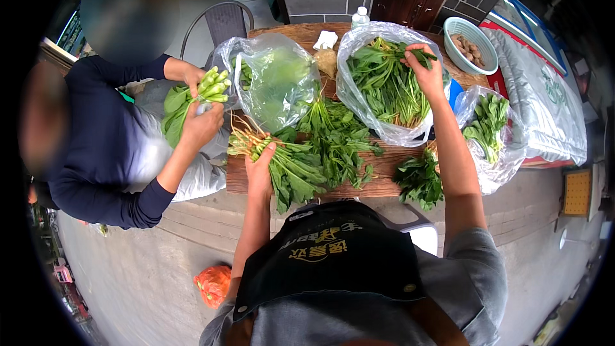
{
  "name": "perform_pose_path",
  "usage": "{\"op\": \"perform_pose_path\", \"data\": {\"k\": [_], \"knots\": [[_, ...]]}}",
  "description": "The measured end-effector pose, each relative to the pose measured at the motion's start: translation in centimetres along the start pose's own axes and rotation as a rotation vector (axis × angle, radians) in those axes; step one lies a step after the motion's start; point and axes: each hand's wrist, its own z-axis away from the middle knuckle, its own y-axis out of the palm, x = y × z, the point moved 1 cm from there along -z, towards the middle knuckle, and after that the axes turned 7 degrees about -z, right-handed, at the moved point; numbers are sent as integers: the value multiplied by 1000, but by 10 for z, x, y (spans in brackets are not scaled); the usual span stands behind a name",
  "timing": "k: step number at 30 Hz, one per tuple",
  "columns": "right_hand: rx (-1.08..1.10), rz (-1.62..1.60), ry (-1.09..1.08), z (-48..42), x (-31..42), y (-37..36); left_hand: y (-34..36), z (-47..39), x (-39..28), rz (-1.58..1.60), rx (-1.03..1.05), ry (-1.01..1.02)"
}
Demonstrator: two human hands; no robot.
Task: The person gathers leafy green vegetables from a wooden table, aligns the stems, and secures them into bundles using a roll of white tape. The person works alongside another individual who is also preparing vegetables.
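Note:
My left hand [261, 169] grips a bunch of leafy greens [298, 168] with long pale roots, over the table's near left part. Loose leafy greens [336, 129] lie just beyond it on the wood. My right hand [423, 69] pinches a few dark leaves [425, 55] above a clear plastic bag [348, 101] filled with rooted greens [384, 81]. Another bunch of greens [420, 178] lies at the near right edge, partly behind my right forearm. Left of the filled bag is a second clear bag [283, 86] with greens inside.
A person [105, 129] at the left holds thick-stemmed greens. The wooden table [384, 156] also bears a brown root vegetable [326, 61], a bottle [360, 18], a basin [471, 45] of tubers and a bag of greens [487, 127]. An orange bag [213, 286] sits on the floor.

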Motion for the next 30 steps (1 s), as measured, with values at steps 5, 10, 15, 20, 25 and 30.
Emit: {"op": "perform_pose_path", "data": {"k": [5, 10, 15, 20, 25, 30], "knots": [[-162, 243, -243, 71, 25, -25, 27, -13, 23, -2, 131, -66], [660, 1135, -266, 127, -21, -24, 44, -28, 34, -152, 187, -34], [63, 773, 44, 128, -9, -29, 49, -35, 31, -93, 266, -58], [-267, 962, 333, 80, -49, 6, 70, -52, 15, -133, 341, -32], [-208, 1174, 340, 76, -80, 33, 81, -58, 2, -155, 402, -29], [-357, 567, 357, 106, -76, -12, 72, -64, 3, -200, 497, -2]]}}
